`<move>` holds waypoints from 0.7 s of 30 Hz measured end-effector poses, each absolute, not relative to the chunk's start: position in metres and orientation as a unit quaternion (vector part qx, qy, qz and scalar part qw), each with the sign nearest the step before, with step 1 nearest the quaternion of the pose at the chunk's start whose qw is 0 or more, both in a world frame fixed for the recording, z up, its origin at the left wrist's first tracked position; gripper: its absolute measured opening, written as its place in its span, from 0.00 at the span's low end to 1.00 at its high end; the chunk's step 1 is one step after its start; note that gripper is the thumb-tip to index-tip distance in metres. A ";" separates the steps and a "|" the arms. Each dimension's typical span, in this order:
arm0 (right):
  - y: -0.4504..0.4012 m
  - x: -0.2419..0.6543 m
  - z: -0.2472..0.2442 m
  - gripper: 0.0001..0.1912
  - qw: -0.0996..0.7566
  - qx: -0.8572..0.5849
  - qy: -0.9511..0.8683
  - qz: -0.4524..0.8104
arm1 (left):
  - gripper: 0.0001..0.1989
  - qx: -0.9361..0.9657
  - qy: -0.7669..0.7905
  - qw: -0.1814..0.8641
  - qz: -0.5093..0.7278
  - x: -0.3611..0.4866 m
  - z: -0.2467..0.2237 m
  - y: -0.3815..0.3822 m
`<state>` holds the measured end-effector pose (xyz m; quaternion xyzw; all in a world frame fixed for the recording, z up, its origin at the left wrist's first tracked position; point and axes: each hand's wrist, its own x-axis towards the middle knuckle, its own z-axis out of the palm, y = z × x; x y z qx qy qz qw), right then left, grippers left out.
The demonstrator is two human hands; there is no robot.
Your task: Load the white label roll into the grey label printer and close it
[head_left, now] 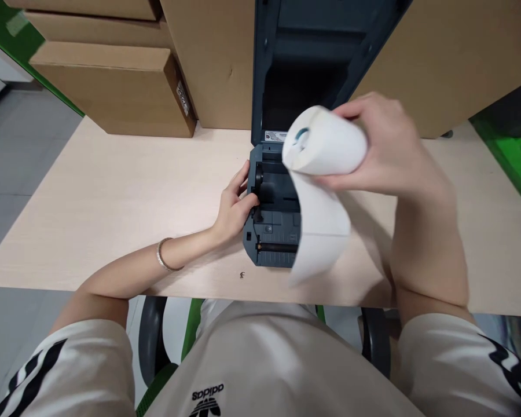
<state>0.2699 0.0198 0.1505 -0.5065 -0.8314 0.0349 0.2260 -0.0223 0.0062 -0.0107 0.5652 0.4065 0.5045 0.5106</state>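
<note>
A dark blue-grey label printer (267,231) stands on the table with its lid (264,75) raised, its inner bay and black roller showing. My left hand (235,209) grips the printer's left wall, the thumb over the inside edge and the fingers along the outer side. Above the printer's right half, my right hand (384,147) is closed round a white roll of label paper (336,142). A loose strip hangs from the roll in a curve and hides the right part of the bay. The roll's core end faces left.
Behind the printer a large cardboard box (217,69) stands upright, with another cardboard panel to the right. Several flatter cardboard boxes (108,87) are stacked at the back left. The pale wooden table (165,179) ends close to my body; chair armrests (153,339) sit below it.
</note>
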 end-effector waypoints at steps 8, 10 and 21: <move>0.055 0.346 0.148 0.46 0.154 -0.621 -0.762 0.104 | 0.46 0.572 0.406 0.507 0.501 -0.026 -0.013 0.008; 0.073 0.353 0.130 0.43 0.138 -0.621 -0.764 0.108 | 0.48 0.569 0.406 0.510 0.501 -0.025 -0.011 0.008; 0.105 0.332 0.067 0.38 0.087 -0.551 -0.819 0.133 | 0.45 0.586 0.400 0.498 0.498 -0.028 -0.013 0.008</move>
